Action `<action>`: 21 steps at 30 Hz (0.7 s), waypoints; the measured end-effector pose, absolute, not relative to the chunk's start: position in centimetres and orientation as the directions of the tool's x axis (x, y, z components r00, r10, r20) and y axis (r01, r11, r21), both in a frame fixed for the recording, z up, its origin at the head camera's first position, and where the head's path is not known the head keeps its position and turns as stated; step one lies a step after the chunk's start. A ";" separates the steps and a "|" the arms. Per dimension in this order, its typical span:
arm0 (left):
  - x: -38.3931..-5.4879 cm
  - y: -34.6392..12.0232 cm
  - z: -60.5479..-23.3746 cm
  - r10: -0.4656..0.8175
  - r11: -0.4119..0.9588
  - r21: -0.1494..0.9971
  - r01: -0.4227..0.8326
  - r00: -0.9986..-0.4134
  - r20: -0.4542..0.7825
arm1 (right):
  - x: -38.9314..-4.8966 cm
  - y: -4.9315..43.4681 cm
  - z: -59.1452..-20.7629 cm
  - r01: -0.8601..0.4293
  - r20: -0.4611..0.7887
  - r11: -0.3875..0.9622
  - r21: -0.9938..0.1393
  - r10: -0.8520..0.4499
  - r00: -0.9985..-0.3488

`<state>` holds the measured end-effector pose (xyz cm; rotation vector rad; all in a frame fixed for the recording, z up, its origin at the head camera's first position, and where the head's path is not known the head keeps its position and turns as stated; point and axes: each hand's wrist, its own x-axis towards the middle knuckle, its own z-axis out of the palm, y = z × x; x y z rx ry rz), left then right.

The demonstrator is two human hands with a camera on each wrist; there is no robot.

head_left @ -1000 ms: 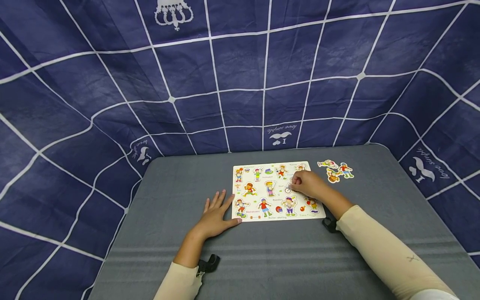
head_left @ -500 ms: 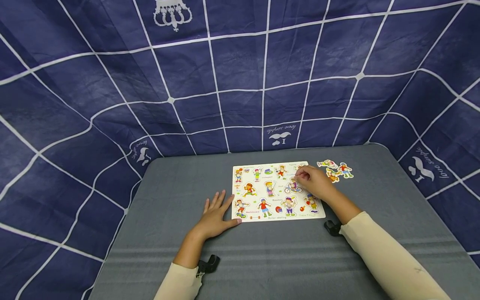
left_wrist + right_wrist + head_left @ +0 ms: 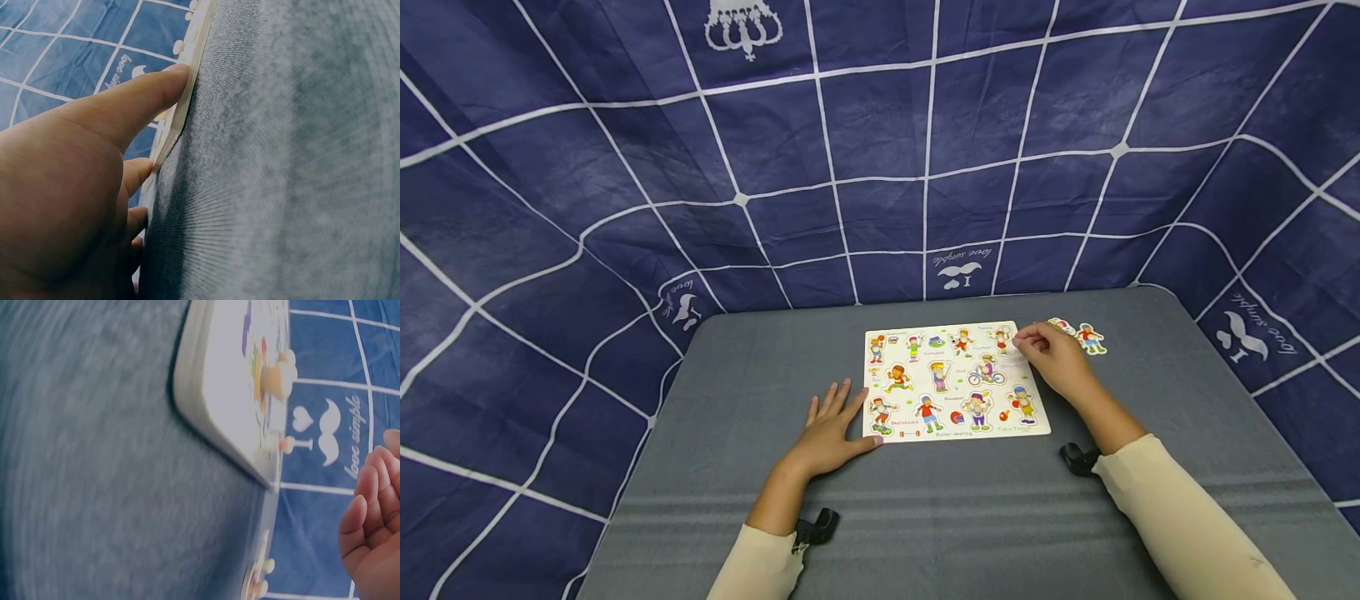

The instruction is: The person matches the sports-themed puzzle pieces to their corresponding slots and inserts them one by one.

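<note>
A white knobbed puzzle board (image 3: 920,381) printed with cartoon sports children lies flat on the table. My left hand (image 3: 827,435) rests at its left side, fingers spread; in the left wrist view the thumb (image 3: 147,97) touches the board's edge (image 3: 186,103). Over the board's upper right edge hovers my right hand (image 3: 1054,357), its fingers loosely curled with nothing seen between them. The bicycle rider piece (image 3: 987,372) sits in the board. Just beyond the right hand lie loose puzzle pieces, one a blue-capped figure (image 3: 1090,338); the hand partly hides the others.
Grey cloth (image 3: 925,517) covers the table. Dark blue curtains with white lines (image 3: 880,212) enclose the back and sides. Small wooden knobs (image 3: 277,381) stick up from the pieces in the right wrist view.
My right hand has left the bicycle rider piece and moved right and away from me, toward the loose pieces, uncovering that part of the board. The left hand has stayed put.
</note>
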<state>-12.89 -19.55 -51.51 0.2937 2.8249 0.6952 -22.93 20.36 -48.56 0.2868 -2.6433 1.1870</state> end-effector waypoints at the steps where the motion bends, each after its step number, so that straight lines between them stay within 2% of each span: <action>1: -12.9 -19.5 -51.5 0.244 0.868 0.476 0.141 -0.956 -0.161 | -22.9 20.6 -48.6 -0.264 0.288 0.648 -0.715 -0.071 -0.955; 9: -13.0 -19.5 -51.6 0.239 0.869 0.477 0.133 -0.956 -0.170 | -22.9 22.5 -48.6 -0.234 0.293 0.584 -0.777 0.007 -0.956; 14: -13.0 -19.6 -51.7 0.235 0.870 0.476 0.129 -0.957 -0.170 | -23.3 23.5 -49.0 -0.223 0.307 0.594 -0.773 0.043 -0.951; 21: -12.9 -19.6 -51.5 0.238 0.867 0.481 0.132 -0.957 -0.167 | -23.9 24.8 -49.5 -0.169 0.249 0.579 -0.797 0.062 -0.966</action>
